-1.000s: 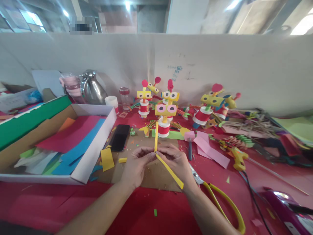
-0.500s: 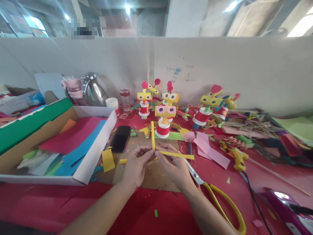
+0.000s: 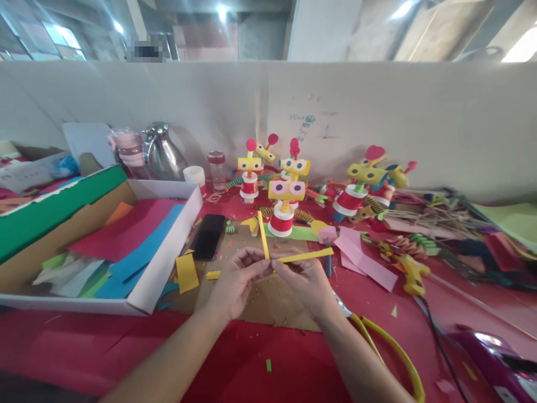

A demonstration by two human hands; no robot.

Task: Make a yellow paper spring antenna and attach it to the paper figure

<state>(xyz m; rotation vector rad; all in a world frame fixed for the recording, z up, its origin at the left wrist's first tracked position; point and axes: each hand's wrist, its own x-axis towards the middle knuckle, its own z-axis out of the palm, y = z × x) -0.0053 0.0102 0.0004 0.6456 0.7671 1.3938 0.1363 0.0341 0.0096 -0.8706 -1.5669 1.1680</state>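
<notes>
Two yellow strips (image 3: 308, 256), near ends pinched by the left fingers (image 3: 255, 271) and right fingers (image 3: 286, 273), jut forward and rightward.

Head-worn view, facing forward and down, hands (image 3: 235, 282) close below.

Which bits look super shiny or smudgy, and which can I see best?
In the head view, a ceiling lamp flares and the metal jug gleams; toward the head view's right edge, the thin sticks look smeared; mid head view, the yellow paper strips look clearer.
</notes>
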